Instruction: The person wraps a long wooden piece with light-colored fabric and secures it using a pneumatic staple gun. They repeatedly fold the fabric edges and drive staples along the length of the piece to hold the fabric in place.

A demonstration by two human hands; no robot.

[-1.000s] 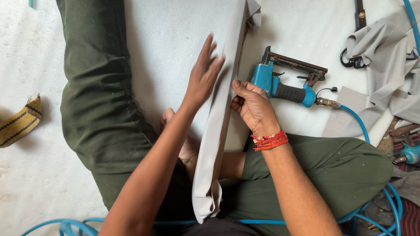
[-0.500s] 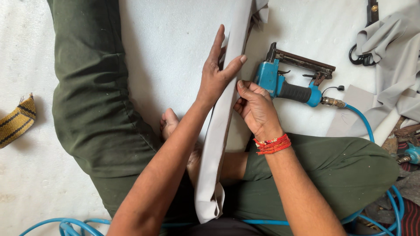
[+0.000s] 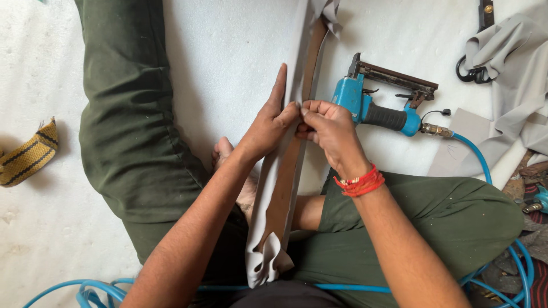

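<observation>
A long narrow wooden strip (image 3: 287,188) wrapped in grey fabric (image 3: 264,199) runs from my lap up across the white surface. My left hand (image 3: 273,120) lies flat along the fabric's left side, thumb meeting my right hand at the edge. With red thread bands on its wrist, my right hand (image 3: 326,128) pinches the fabric edge against the strip with its fingertips. The fabric's lower end (image 3: 267,263) hangs bunched and loose near my lap.
A blue pneumatic stapler (image 3: 381,101) lies just right of my right hand, its blue air hose (image 3: 490,171) looping round my right knee. Grey fabric pieces (image 3: 516,57) and black-handled scissors (image 3: 476,63) sit at top right. A yellow striped webbing scrap (image 3: 27,155) lies at far left.
My left hand slid from lying spread over the fabric to its edge, meeting my right hand. The fabric is now folded back, showing the wooden strip's face.
</observation>
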